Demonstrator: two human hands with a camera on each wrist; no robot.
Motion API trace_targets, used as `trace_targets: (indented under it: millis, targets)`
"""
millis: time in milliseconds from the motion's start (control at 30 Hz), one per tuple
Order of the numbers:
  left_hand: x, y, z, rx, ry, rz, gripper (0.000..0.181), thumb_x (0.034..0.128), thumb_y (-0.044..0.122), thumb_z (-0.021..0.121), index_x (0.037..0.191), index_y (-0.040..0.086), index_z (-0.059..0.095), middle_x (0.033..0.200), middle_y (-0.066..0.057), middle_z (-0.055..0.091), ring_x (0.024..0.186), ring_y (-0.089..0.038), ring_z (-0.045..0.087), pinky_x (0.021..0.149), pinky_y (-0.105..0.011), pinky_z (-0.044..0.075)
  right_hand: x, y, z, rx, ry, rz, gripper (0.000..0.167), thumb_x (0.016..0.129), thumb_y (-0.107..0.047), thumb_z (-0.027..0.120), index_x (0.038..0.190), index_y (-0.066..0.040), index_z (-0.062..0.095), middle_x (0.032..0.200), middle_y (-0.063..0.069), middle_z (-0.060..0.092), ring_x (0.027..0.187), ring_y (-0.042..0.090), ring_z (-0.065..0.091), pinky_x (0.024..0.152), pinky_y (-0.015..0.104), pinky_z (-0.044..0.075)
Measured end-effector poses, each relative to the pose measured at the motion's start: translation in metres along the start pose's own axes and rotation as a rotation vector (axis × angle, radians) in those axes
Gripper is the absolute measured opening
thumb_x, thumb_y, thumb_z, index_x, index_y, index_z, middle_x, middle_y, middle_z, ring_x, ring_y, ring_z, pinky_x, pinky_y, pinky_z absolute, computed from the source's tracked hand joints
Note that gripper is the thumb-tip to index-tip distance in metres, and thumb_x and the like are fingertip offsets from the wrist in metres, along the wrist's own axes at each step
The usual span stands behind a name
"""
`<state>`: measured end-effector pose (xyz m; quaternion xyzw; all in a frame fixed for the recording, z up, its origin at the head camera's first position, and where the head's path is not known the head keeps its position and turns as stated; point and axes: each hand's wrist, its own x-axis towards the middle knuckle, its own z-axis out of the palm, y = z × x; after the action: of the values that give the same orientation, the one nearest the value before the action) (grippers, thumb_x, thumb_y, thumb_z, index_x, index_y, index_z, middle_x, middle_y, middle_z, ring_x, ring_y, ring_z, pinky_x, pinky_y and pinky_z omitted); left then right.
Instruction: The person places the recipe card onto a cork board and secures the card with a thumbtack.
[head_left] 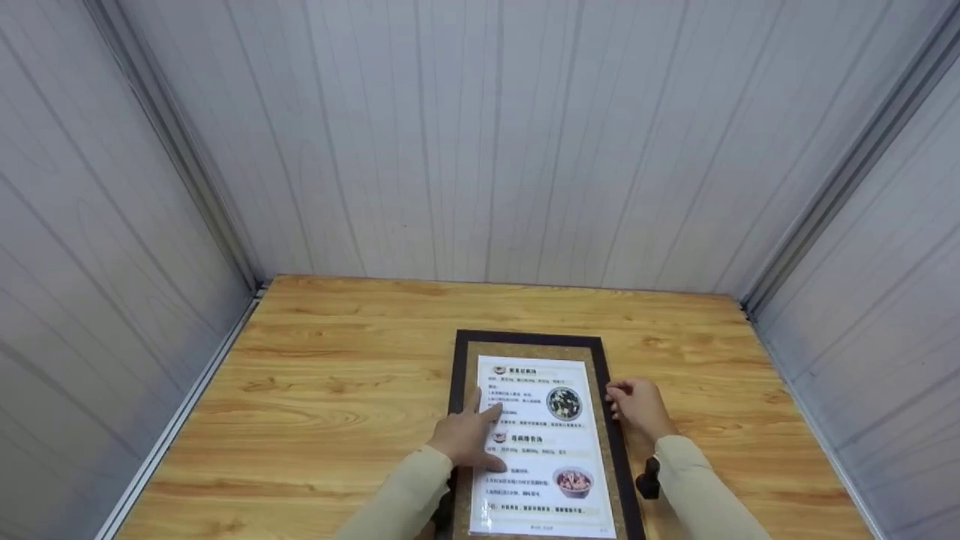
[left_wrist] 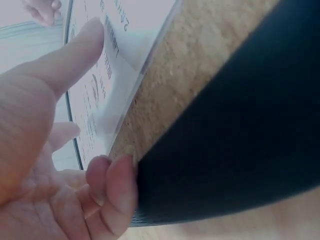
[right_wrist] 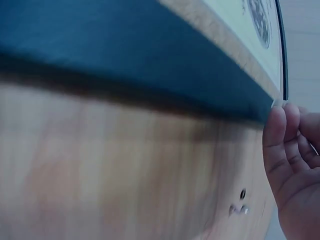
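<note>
A laminated sheet (head_left: 544,457) with printed text and two bowl pictures lies on a cork board (head_left: 534,351), inside its dark frame (head_left: 529,337). Over the sheet's left edge my left hand (head_left: 463,436) rests with fingers spread. In the left wrist view its thumb (left_wrist: 82,47) touches the sheet, and bent fingertips reach the cork near the frame. My right hand (head_left: 641,409) is at the frame's right side, thumb and fingers brought together. In the right wrist view, a small pale, clear piece (right_wrist: 280,103) shows between those fingertips; its kind is unclear.
The board lies flat on a wood-grain table (head_left: 337,405). Pale panels (head_left: 487,150) enclose the back and both sides. A few small items (right_wrist: 239,209), one dark and one shiny, lie on the table in the right wrist view.
</note>
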<state>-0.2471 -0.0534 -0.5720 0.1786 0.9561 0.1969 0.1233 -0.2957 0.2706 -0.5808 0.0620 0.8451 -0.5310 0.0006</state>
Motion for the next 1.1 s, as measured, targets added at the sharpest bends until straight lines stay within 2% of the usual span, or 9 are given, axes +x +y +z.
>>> trace_targets:
  millis: [267, 400, 633, 833, 900, 1100]
  targets:
    - [0.000, 0.002, -0.001, 0.012, -0.028, -0.013, 0.100, 0.0626, 0.052, 0.090, 0.147, 0.017, 0.050, 0.158, -0.029, 0.021, 0.114, -0.050, 0.056, 0.090, -0.053, 0.048, 0.025, -0.008, 0.022, -0.039, 0.000, -0.057, 0.016, 0.096, 0.003, 0.059, 0.104, 0.012, 0.069, 0.082, 0.015, 0.066, 0.066, 0.024, 0.063, 0.058, 0.035, 0.054]
    - [-0.002, 0.004, -0.002, 0.012, -0.044, -0.018, 0.099, 0.0644, 0.052, 0.089, 0.148, 0.018, 0.049, 0.158, -0.028, 0.021, 0.116, -0.050, 0.055, 0.093, -0.053, 0.046, 0.036, -0.008, 0.030, -0.054, 0.011, -0.061, 0.013, 0.094, 0.003, 0.062, 0.100, 0.010, 0.070, 0.081, 0.014, 0.066, 0.066, 0.022, 0.062, 0.057, 0.033, 0.053]
    - [-0.002, 0.004, -0.005, 0.029, -0.037, -0.006, 0.099, 0.0650, 0.054, 0.088, 0.149, 0.019, 0.048, 0.159, -0.026, 0.022, 0.113, -0.050, 0.057, 0.090, -0.052, 0.047, 0.051, -0.012, 0.034, -0.192, 0.014, -0.064, 0.011, 0.093, -0.003, 0.065, 0.090, 0.004, 0.073, 0.080, 0.008, 0.068, 0.068, 0.019, 0.056, 0.060, 0.031, 0.045]
    - [0.000, 0.003, -0.002, 0.080, -0.036, 0.022, 0.100, 0.0667, 0.057, 0.086, 0.150, 0.018, 0.046, 0.158, -0.027, 0.023, 0.104, -0.044, 0.062, 0.082, -0.048, 0.050, 0.054, -0.017, 0.029, -0.228, -0.025, -0.008, 0.014, 0.092, -0.005, 0.065, 0.092, 0.004, 0.074, 0.086, 0.012, 0.070, 0.065, 0.020, 0.054, 0.058, 0.032, 0.044]
    - [0.000, 0.003, -0.002, 0.072, -0.042, 0.015, 0.100, 0.0670, 0.057, 0.086, 0.150, 0.018, 0.045, 0.159, -0.026, 0.022, 0.105, -0.044, 0.061, 0.084, -0.048, 0.049, 0.056, -0.019, 0.029, -0.226, -0.037, 0.029, 0.013, 0.092, -0.006, 0.065, 0.091, 0.004, 0.074, 0.086, 0.012, 0.069, 0.065, 0.018, 0.057, 0.056, 0.031, 0.047]
    - [0.000, 0.000, -0.001, 0.066, -0.053, 0.001, 0.100, 0.0676, 0.058, 0.085, 0.151, 0.019, 0.045, 0.159, -0.025, 0.021, 0.103, -0.043, 0.062, 0.085, -0.047, 0.049, 0.061, -0.024, 0.033, -0.259, -0.077, 0.057, 0.018, 0.089, -0.005, 0.065, 0.072, 0.002, 0.068, 0.070, 0.007, 0.065, 0.054, 0.015, 0.055, 0.049, 0.029, 0.049]
